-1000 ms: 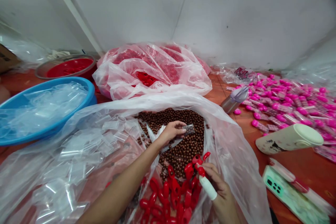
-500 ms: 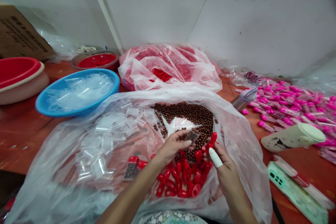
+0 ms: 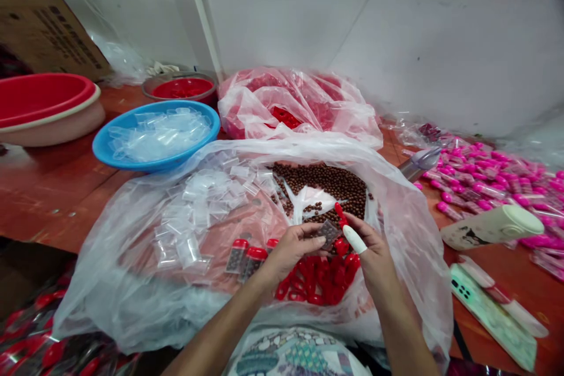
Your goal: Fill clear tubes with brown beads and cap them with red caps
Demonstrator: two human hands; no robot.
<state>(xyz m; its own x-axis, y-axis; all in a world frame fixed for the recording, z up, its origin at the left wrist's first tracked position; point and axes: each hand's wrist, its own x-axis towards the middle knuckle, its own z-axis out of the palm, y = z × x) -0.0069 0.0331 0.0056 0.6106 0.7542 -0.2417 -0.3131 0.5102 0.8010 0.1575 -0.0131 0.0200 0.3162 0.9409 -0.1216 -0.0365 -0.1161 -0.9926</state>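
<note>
My left hand (image 3: 300,245) pinches a small clear container (image 3: 328,234) filled with brown balls. Just right of it, my right hand (image 3: 365,236), a white cover on one finger, grips a red cap (image 3: 339,213); cap and container are close together, and whether they touch is hard to tell. Beneath both hands lies a pile of red caps (image 3: 315,282). Loose brown balls (image 3: 324,175) are heaped behind them on clear plastic sheeting (image 3: 396,188). To the left sit several filled containers with red caps (image 3: 253,258) and a spread of clear containers (image 3: 189,211).
A blue basin (image 3: 103,153) of clear pieces stands back left, near red and white basins (image 3: 48,114). Behind is a plastic bag (image 3: 304,97) with red parts. At right are a cream bottle (image 3: 491,226), a phone (image 3: 493,317) and many pink-capped tubes (image 3: 497,176).
My hands have come closer together, bringing the red cap near the filled container. The view has shifted, and more red-capped containers show at left.
</note>
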